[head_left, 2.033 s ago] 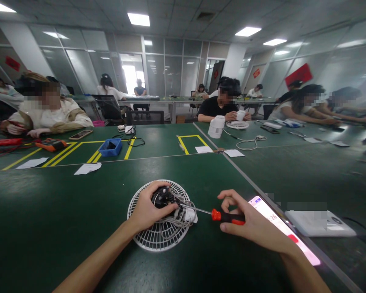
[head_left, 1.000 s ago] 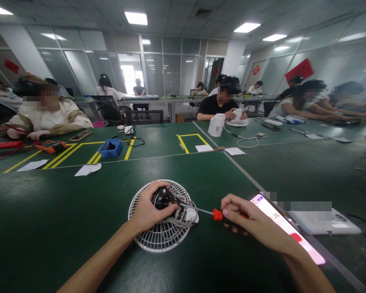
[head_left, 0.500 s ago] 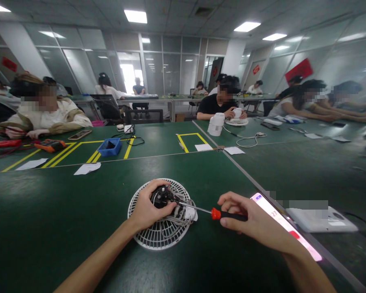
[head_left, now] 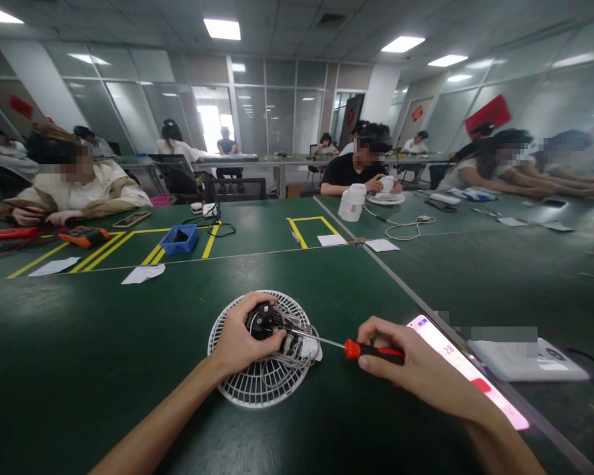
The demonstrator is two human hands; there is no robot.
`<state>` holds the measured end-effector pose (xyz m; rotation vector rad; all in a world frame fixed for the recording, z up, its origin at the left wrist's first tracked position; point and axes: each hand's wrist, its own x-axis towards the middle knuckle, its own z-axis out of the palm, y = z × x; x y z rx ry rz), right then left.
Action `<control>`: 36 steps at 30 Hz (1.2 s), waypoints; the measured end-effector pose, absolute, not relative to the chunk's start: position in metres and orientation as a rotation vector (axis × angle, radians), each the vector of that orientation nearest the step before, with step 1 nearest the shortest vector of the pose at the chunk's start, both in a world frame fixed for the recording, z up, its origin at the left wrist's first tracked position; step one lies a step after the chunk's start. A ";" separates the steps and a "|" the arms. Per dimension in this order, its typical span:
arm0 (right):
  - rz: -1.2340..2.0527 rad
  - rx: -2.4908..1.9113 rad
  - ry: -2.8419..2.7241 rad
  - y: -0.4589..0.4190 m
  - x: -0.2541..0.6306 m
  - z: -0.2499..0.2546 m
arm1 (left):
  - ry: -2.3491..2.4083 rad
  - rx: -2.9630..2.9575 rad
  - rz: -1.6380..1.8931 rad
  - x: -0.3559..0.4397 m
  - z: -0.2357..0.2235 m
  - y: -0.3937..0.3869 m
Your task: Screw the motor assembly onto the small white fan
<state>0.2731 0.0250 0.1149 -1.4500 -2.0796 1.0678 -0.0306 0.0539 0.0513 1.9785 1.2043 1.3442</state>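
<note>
A white fan grille (head_left: 257, 386) lies flat on the green counter (head_left: 79, 356), carrying a black motor assembly (head_left: 267, 321). The left hand (head_left: 240, 340) is closed around that assembly. The right hand (head_left: 406, 363) is wrapped round a red-handled screwdriver (head_left: 371, 351), its shaft reaching leftward into the assembly. A lit phone (head_left: 468, 373) lies just beside the right hand.

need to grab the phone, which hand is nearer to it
Right. The right hand holds the screwdriver right beside the phone, partly over it. The left hand is further off, on the fan grille.
</note>
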 end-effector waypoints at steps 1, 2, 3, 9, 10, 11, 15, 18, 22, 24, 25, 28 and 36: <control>1.097 -1.445 -2.070 0.025 0.273 0.115 | 1.207 1.976 1.339 -0.031 0.051 0.054; 1.136 -1.438 -2.058 0.025 0.273 0.114 | 1.209 1.974 1.335 -0.031 0.051 0.054; 1.176 -1.432 -2.045 0.025 0.274 0.113 | 1.211 1.973 1.335 -0.031 0.050 0.054; 1.270 -1.411 -2.037 0.024 0.272 0.109 | 1.211 1.975 1.346 -0.031 0.050 0.055; 1.238 -1.406 -2.049 0.024 0.272 0.110 | 1.211 1.975 1.346 -0.031 0.050 0.055; 1.190 -1.404 -2.063 0.024 0.271 0.110 | 1.211 1.976 1.347 -0.031 0.050 0.054; 1.036 -1.433 -2.089 0.025 0.269 0.112 | 1.203 1.972 1.349 -0.032 0.050 0.054; 1.058 -1.408 -2.086 0.025 0.270 0.113 | 1.205 1.975 1.346 -0.031 0.051 0.053; 1.190 -1.415 -2.042 0.026 0.272 0.112 | 1.209 1.974 1.347 -0.030 0.053 0.053; 1.263 -1.451 -2.002 0.026 0.273 0.110 | 1.208 1.975 1.353 -0.030 0.053 0.053; 1.294 -1.460 -1.982 0.026 0.273 0.109 | 1.208 1.976 1.353 -0.030 0.053 0.053; 1.364 -1.439 -1.937 0.027 0.275 0.104 | 1.206 1.977 1.346 -0.030 0.052 0.053; 1.468 -1.397 -1.872 0.032 0.276 0.099 | 1.208 1.977 1.361 -0.029 0.053 0.054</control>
